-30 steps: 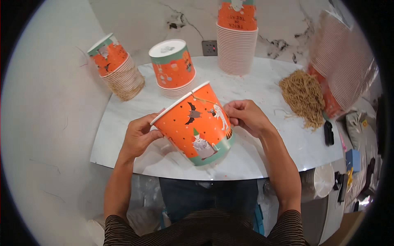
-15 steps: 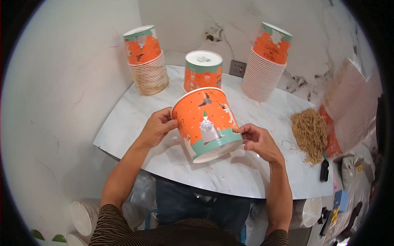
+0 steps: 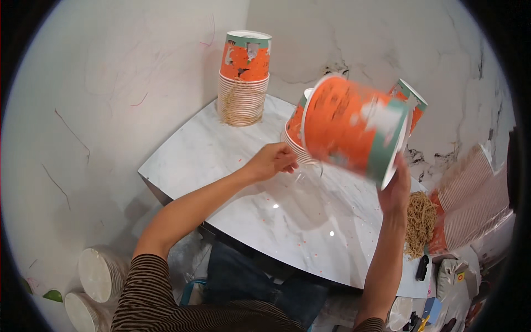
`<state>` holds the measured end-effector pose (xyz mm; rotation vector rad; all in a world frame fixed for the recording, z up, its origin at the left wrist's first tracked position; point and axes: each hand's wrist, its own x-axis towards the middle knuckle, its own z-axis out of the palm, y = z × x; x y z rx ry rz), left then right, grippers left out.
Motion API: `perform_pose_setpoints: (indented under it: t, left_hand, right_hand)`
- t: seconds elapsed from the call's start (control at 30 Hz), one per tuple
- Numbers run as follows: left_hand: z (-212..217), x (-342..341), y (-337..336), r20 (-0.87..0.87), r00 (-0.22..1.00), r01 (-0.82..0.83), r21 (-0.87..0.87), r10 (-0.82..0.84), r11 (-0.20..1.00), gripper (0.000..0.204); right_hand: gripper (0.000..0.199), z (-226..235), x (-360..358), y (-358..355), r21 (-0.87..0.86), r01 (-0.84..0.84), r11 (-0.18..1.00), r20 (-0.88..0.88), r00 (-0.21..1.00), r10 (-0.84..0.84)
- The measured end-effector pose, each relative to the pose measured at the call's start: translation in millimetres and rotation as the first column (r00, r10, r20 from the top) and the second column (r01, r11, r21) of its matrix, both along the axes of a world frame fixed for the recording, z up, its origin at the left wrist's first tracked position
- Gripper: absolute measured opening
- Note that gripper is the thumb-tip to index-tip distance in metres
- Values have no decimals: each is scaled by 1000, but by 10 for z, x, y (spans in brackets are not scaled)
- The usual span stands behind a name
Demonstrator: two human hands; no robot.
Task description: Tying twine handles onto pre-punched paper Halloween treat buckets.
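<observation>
From the head camera, we're looking down over a white marble table (image 3: 232, 160) set into a corner of marbled wall. Our right hand (image 3: 395, 191) is up off the table, gripping the big orange paper bucket (image 3: 351, 130) at its teal-banded end; the fingers are wrapped under that rim, closed on it, though the bucket hides most of them. The bucket itself is in the air, tipped well over on its side, blurred, above the table's far middle and in front of the wall. Our left hand (image 3: 271, 160) is out over the table, fingers curled loosely inward, right up against the short stack of buckets (image 3: 296, 141) behind the raised one; there's a faint clear film (image 3: 310, 174) just beside the fingertips, and we cannot tell whether the hand is pinching it or merely touching it. At the far left corner stands a tall stack of nested buckets (image 3: 243, 83), orange and teal on top, ribbed white rims below. Behind the raised bucket another orange bucket (image 3: 412, 105) peeks out by the wall. To the right, a heap of tan shredded paper filler (image 3: 420, 221) lies on the table, near our right wrist, with sleeves of red-striped cups (image 3: 470, 205) just beyond it. Down on the floor at lower left, white round lids (image 3: 97, 274) are stacked.
</observation>
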<state>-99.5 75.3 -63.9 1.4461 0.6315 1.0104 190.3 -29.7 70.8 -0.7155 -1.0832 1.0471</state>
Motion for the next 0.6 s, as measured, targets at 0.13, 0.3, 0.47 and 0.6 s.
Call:
perform_pose_setpoints:
  t: [0.13,0.3,0.47,0.6]
  left_hand:
    - [-116,60,103,-276,955,-33,270,110,962,18]
    - [-200,118,110,-293,944,-52,323,152,945,16]
    - [-132,-52,51,-348,934,-12,186,78,982,21]
    - [-120,-80,53,-469,875,51,330,117,943,24]
  right_hand:
    - [46,604,-349,687,-33,-78,996,33,996,79]
    - [47,1213,-811,1860,-94,-148,985,111,981,158]
    - [43,1493,-1432,2618,-139,-202,969,216,949,229]
    - [39,1586,-1797,2983,-199,-187,962,283,929,239]
